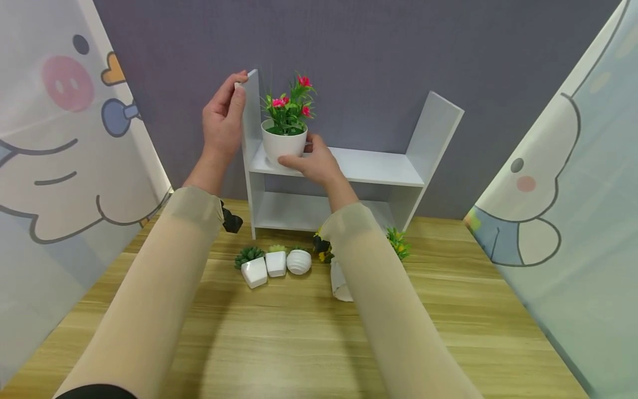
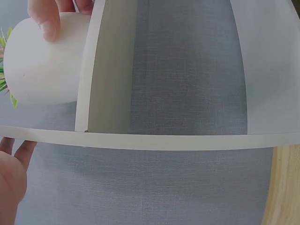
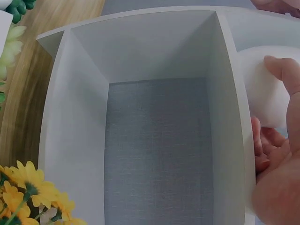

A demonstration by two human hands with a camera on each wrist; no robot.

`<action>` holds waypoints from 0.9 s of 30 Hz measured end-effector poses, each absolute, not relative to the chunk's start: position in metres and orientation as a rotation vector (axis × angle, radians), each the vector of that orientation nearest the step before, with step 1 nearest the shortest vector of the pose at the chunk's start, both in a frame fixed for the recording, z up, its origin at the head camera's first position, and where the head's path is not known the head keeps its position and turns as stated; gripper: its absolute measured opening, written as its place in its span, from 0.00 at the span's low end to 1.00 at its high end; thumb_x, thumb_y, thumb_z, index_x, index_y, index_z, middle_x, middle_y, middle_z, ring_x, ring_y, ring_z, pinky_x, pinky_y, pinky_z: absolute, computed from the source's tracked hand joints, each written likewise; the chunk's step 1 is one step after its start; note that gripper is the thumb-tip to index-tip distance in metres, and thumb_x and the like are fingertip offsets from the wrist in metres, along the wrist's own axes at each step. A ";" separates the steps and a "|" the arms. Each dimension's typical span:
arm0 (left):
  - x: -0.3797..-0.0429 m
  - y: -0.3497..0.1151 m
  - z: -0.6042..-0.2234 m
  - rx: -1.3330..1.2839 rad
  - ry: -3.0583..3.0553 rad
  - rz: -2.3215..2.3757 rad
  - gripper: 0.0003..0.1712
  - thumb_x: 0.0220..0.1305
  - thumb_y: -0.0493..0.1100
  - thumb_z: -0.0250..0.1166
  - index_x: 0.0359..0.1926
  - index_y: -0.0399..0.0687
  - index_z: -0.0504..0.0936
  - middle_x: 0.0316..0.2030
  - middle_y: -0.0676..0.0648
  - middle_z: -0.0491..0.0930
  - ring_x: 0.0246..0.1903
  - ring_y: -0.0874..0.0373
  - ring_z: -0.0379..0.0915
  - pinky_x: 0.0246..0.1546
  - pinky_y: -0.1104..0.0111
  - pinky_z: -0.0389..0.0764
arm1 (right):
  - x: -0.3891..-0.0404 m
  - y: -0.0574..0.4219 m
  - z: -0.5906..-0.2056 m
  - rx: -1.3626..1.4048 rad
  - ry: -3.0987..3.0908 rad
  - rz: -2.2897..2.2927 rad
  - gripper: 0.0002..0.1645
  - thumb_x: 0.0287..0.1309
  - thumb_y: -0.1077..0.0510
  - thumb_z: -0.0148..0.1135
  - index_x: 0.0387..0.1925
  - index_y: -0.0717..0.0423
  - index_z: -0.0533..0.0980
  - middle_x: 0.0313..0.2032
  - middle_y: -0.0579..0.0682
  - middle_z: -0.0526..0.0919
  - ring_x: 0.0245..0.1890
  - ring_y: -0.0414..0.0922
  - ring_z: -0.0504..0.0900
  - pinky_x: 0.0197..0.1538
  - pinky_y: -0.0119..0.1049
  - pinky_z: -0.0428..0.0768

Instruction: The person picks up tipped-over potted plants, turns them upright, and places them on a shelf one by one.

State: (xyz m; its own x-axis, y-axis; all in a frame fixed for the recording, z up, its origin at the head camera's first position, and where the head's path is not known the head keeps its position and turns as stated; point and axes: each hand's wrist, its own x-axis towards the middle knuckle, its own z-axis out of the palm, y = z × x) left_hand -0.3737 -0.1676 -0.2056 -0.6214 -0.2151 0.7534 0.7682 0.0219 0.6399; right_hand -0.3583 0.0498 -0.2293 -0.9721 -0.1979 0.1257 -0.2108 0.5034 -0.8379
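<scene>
My right hand (image 1: 319, 160) holds a white flower pot (image 1: 283, 145) with green leaves and pink-red flowers, its thumb on the near side and fingers round the right. The pot is upright on the upper board of a white shelf (image 1: 379, 166), close to the left side panel. In the left wrist view, the thumb lies on the pot (image 2: 44, 65). My left hand (image 1: 224, 119) holds the shelf's left side panel (image 1: 251, 111) near its top front edge, fingers bent. The left wrist view has its fingertips at the panel's outer face.
Small white pots (image 1: 276, 264) with succulents lie on the wooden table (image 1: 279, 338) before the shelf. Yellow flowers (image 3: 33, 187) in a white pot (image 1: 340, 282) lie partly behind my right sleeve. A grey wall (image 1: 359, 66) stands behind; printed curtains (image 1: 50, 166) flank both sides.
</scene>
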 end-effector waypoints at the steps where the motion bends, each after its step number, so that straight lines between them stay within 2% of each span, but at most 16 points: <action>1: -0.373 -0.168 -0.206 -0.577 -1.570 -1.693 0.21 0.84 0.41 0.60 0.70 0.38 0.83 0.73 0.45 0.81 0.78 0.64 0.69 0.80 0.72 0.68 | -0.358 0.050 -0.230 0.374 -2.718 1.501 0.62 0.62 0.34 0.79 0.86 0.47 0.56 0.78 0.50 0.72 0.75 0.50 0.73 0.75 0.50 0.79; 12: -0.376 -0.171 -0.207 -0.566 -1.576 -1.686 0.21 0.84 0.41 0.59 0.70 0.39 0.83 0.74 0.45 0.80 0.78 0.64 0.69 0.80 0.72 0.68 | -0.359 0.044 -0.233 0.325 -2.747 1.421 0.62 0.59 0.29 0.78 0.84 0.44 0.57 0.76 0.49 0.74 0.72 0.50 0.76 0.72 0.50 0.81; 17: -0.377 -0.170 -0.208 -0.568 -1.550 -1.694 0.19 0.84 0.40 0.59 0.67 0.39 0.85 0.73 0.44 0.81 0.77 0.63 0.70 0.80 0.71 0.69 | -0.360 0.043 -0.234 0.320 -2.760 1.384 0.61 0.60 0.28 0.78 0.83 0.44 0.58 0.75 0.49 0.75 0.70 0.50 0.77 0.71 0.51 0.81; 27: -0.378 -0.159 -0.206 -0.594 -1.533 -1.715 0.17 0.84 0.39 0.60 0.64 0.37 0.86 0.72 0.43 0.82 0.76 0.62 0.72 0.79 0.70 0.71 | -0.356 0.060 -0.230 0.321 -2.771 1.429 0.66 0.57 0.33 0.82 0.85 0.47 0.54 0.80 0.48 0.70 0.77 0.50 0.72 0.76 0.50 0.78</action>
